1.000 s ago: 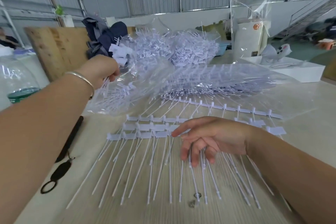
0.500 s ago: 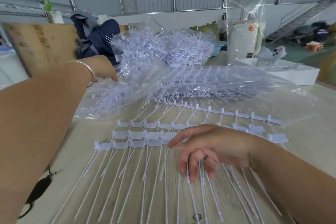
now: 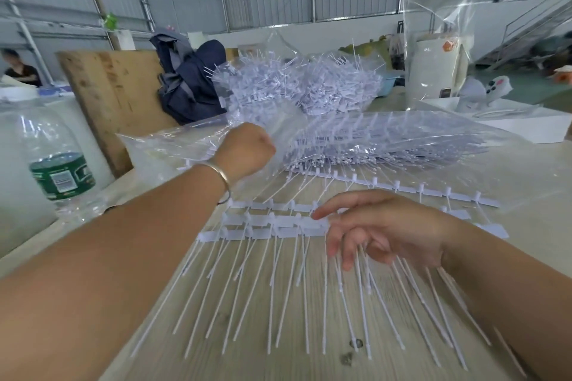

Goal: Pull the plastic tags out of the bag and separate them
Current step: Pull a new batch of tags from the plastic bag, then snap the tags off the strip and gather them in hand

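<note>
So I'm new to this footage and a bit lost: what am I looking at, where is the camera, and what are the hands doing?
There is no machine, only a person's two bare hands, filmed by a camera worn on the head that looks forward and down. On the wooden table lie strips of white plastic tags, fanned out. The right hand rests on them with relaxed fingers. The left hand, curled, reaches to the clear bag holding more tags; whether it grips anything cannot be told. A water bottle stands at left.

White tags (image 3: 278, 257), clear bag (image 3: 402, 145), green-labelled bottle (image 3: 58, 164), silver bracelet (image 3: 221, 178).
</note>
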{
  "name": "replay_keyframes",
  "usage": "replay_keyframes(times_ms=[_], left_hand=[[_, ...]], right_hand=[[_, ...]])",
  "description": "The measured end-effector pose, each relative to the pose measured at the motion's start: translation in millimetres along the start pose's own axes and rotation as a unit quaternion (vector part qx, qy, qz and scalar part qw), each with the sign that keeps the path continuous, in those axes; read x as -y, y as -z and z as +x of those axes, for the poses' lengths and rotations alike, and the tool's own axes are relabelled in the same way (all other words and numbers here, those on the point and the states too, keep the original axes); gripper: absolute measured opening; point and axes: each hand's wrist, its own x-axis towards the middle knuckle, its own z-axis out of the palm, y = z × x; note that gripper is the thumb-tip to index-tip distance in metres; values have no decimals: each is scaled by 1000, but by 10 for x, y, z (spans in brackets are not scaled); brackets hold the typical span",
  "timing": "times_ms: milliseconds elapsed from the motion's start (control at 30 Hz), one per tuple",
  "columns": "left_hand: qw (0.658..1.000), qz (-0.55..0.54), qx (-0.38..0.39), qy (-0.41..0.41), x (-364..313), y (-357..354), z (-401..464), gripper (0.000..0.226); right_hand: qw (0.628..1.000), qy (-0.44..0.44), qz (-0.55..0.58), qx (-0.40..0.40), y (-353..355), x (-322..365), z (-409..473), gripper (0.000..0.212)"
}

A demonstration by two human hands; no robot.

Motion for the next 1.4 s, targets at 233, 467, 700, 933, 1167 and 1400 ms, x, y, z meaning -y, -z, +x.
replay_keyframes(times_ms=[233, 467, 700, 933, 1167, 1400], left_hand=[[988, -107, -37, -104, -310, -457, -554, 14], [972, -141, 130, -133, -21, -555, -705, 13], [966, -176, 138, -131, -23, -567, -748, 18], [972, -130, -5, -198, -72, -477, -749, 55], [963, 30, -89, -252, -295, -353, -857, 67], [890, -441, 76, 89, -410, -439, -776, 77]], right_hand=[[896, 70, -313, -307, 177, -70, 47, 15], [898, 67, -409, -146, 124, -103, 77, 20], [871, 87, -450, -175, 113, -123, 83, 7], [807, 144, -487, -302, 42, 9, 29, 9], [583, 190, -671, -416, -36, 222, -87, 23], [543, 113, -734, -392, 48, 172, -60, 23]])
